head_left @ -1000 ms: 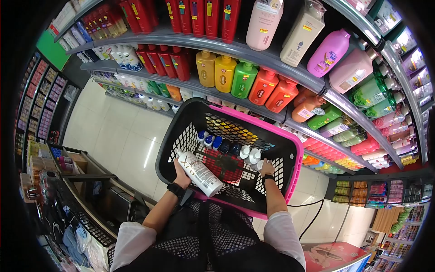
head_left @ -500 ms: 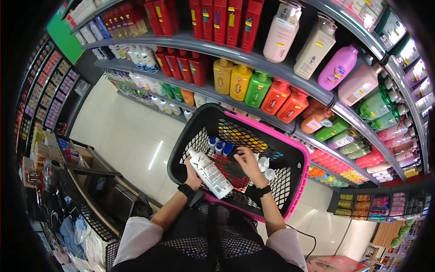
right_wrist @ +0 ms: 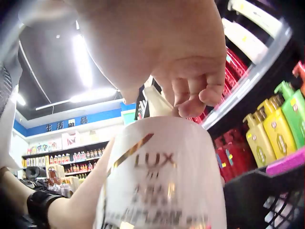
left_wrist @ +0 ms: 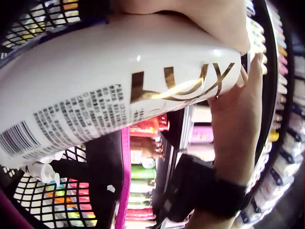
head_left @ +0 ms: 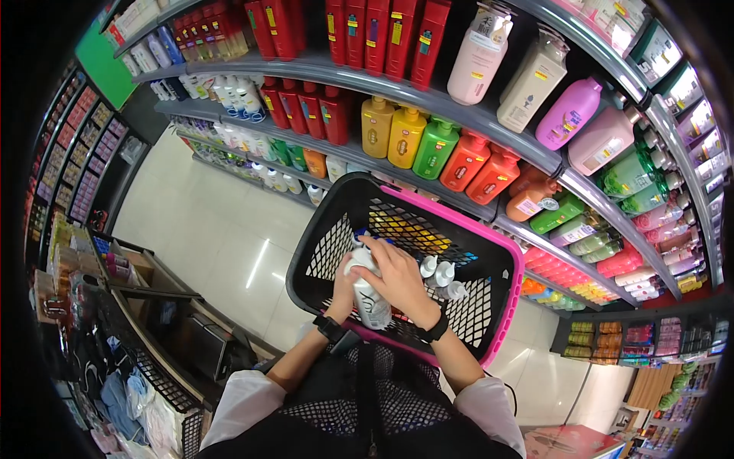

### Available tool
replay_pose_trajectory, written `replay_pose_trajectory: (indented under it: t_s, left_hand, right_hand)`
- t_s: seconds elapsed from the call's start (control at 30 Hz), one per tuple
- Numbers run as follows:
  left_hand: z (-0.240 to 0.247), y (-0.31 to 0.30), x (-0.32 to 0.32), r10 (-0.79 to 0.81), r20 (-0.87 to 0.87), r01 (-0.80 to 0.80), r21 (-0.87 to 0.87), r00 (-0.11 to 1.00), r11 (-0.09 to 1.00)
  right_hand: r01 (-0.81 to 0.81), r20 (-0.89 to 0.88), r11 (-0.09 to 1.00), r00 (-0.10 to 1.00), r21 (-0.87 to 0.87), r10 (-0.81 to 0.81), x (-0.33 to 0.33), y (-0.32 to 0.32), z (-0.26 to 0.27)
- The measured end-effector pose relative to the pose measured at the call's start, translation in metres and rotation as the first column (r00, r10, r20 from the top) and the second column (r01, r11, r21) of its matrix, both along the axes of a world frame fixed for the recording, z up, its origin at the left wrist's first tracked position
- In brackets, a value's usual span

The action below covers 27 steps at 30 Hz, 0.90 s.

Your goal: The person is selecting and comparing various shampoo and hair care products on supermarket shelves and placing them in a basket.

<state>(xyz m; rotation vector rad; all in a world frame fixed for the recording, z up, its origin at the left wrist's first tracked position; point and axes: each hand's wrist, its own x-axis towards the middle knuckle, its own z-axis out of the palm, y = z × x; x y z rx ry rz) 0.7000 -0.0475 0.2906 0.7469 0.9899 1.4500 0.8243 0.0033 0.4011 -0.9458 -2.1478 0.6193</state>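
Observation:
A white LUX pump bottle (head_left: pixel 373 307) stands tilted over the basket (head_left: pixel 300 271), between my two hands. My left hand (head_left: pixel 343 292) grips it around its upper body. My right hand (head_left: pixel 403 284) reaches across the top, its fingers curled at the pump head (right_wrist: pixel 156 101). Gold LUX lettering and a barcode show on the bottle (left_wrist: pixel 71 90) in the left wrist view. Inside the basket, several white pump bottles (head_left: pixel 443 274) stand on the right side. Blue-capped bottles there are mostly hidden behind my hands.
Shelves of red, yellow, green (head_left: pixel 436 149) and orange bottles rise just beyond the basket's pink rim (head_left: pixel 466 220). Pale floor tiles (head_left: pixel 218 222) lie to the left. A low counter with goods (head_left: pixel 187 336) stands at the left, and a black cable hangs near my right sleeve.
My right hand has moved from the white bottles at the basket's right, leftward onto the held bottle's top. The LUX bottle has been turned more upright, and the right fingers now meet its pump.

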Motion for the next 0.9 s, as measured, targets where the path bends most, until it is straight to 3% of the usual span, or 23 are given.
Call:
replay_pose_trajectory:
  t_s: [0.03, 0.1, 0.13, 0.2, 0.27, 0.37, 0.53, 0.57, 0.6, 0.67, 0.73, 0.8, 0.9]
  left_hand:
    - [-0.003, 0.001, 0.005, -0.029, -0.119, 0.027, -0.018, 0.992, 0.999]
    - [0.004, 0.002, 0.014, -0.033, -0.306, 0.086, 0.161, 0.952, 0.983]
    - [0.012, 0.004, 0.017, -0.031, -0.374, 0.118, 0.213, 0.927, 0.97]
    - [0.019, 0.006, 0.022, -0.094, -0.451, 0.204, 0.2, 0.887, 0.958]
    - [0.026, 0.008, 0.028, -0.152, -0.525, 0.286, 0.184, 0.837, 0.94]
    - [0.035, 0.011, 0.036, -0.272, -0.615, 0.404, 0.083, 0.74, 0.911]
    - [0.05, 0.0, 0.04, -0.377, -0.694, 0.494, -0.034, 0.614, 0.869]
    - [0.061, -0.006, 0.033, -0.149, -0.926, 0.5, 0.048, 0.347, 0.865]
    - [0.076, -0.012, 0.027, 0.121, -0.992, 0.529, 0.12, 0.032, 0.84]
    - [0.116, -0.019, 0.008, 0.124, -0.992, 0.574, 0.12, 0.032, 0.81]
    - [0.146, -0.028, -0.013, 0.161, -0.987, 0.691, 0.103, -0.019, 0.715]
    - [0.201, -0.04, -0.033, 0.335, -0.92, 0.734, 0.081, -0.206, 0.674]
    - [0.278, -0.065, -0.047, 0.505, -0.807, 0.737, 0.135, -0.306, 0.662]
  right_hand:
    - [0.023, 0.096, 1.0, 0.995, 0.014, -0.025, 0.005, -0.002, 0.009]
    - [0.068, 0.278, 0.998, 0.958, 0.006, -0.067, 0.016, -0.004, 0.024]
    - [0.078, 0.282, 0.997, 0.956, 0.007, -0.077, 0.024, -0.008, 0.028]
    - [0.145, 0.552, 0.976, 0.833, -0.163, -0.032, 0.04, -0.019, 0.034]
    - [0.156, 0.502, 0.973, 0.863, -0.169, -0.052, 0.054, -0.021, 0.024]
    - [0.235, 0.34, 0.897, 0.935, -0.374, -0.103, 0.074, -0.022, 0.013]
    - [0.222, 0.344, 0.86, 0.937, -0.459, -0.058, 0.097, -0.028, -0.034]
    - [0.203, 0.378, 0.914, 0.924, -0.352, -0.06, 0.099, -0.032, -0.054]
    - [0.178, 0.411, 0.954, 0.909, -0.241, -0.066, 0.102, -0.034, -0.072]
    - [0.167, 0.457, 0.939, 0.889, -0.301, -0.012, 0.11, -0.031, -0.107]
    - [0.158, 0.627, 0.95, 0.777, -0.271, 0.05, 0.126, -0.026, -0.148]
    - [0.147, 0.665, 0.946, 0.742, -0.288, 0.087, 0.143, -0.022, -0.184]
    - [0.158, 0.721, 0.947, 0.686, -0.279, 0.098, 0.168, -0.019, -0.224]
